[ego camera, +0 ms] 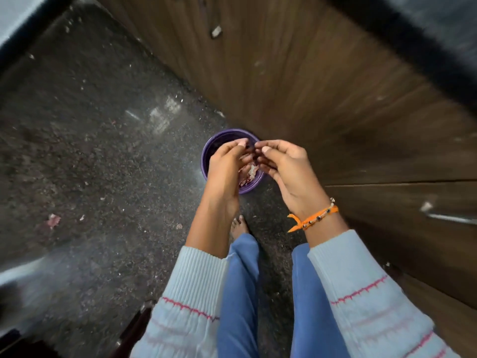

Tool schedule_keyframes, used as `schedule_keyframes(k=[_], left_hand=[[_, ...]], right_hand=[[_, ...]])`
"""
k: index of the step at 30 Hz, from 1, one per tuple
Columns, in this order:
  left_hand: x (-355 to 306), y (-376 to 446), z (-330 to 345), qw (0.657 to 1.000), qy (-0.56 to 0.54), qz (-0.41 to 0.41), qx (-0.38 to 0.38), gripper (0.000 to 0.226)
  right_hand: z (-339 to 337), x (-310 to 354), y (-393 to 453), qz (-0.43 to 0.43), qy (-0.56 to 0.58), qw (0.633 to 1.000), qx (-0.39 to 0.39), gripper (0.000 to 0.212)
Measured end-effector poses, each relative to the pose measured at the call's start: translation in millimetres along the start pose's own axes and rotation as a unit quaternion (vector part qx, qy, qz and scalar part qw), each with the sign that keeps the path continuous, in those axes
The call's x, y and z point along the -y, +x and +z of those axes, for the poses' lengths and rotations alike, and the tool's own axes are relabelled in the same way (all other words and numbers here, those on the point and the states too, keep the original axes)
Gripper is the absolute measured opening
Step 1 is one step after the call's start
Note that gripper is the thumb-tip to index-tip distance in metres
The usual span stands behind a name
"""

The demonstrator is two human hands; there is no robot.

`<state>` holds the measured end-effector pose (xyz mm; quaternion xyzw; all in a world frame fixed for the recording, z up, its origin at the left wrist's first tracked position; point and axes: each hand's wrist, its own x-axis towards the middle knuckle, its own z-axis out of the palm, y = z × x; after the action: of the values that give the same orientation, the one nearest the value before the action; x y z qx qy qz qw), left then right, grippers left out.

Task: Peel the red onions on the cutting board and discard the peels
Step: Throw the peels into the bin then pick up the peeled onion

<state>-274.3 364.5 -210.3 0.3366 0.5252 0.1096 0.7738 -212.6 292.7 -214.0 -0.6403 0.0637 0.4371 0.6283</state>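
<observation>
A dark speckled floor fills the left and centre of the frame, brown wood-grain cabinet fronts run down the right with a metal handle at the right edge, and blue trousers hang at bottom centre.

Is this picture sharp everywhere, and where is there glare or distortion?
Head view: the hands over the purple bin are fairly sharp; the wooden cabinet smears with blur toward the edges; pale glare lies on the dark floor; wide-angle bending curves the cabinet lines.
</observation>
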Motion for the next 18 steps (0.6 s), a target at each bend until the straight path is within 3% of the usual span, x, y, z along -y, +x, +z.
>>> schedule_keyframes(k=[4, 8, 18], left_hand=[[-18.7, -59.0, 25.0, 0.998, 0.032, 0.019, 0.047, 0.017], [-28.9, -114.2, 61.8, 0.991, 0.062, 0.038, 0.109, 0.016], [-24.7, -197.8, 168.9, 0.939, 0.155, 0.081, 0.295, 0.018]], right_hand=[[-15.7, 41.2, -63.2, -0.074, 0.016, 0.997, -0.013, 0.028], [-43.0, 78.0, -121.0, -0.147, 0.023, 0.986, -0.074, 0.029], [-140.7, 133.8, -198.5, -0.262, 0.087, 0.935, -0.223, 0.026]])
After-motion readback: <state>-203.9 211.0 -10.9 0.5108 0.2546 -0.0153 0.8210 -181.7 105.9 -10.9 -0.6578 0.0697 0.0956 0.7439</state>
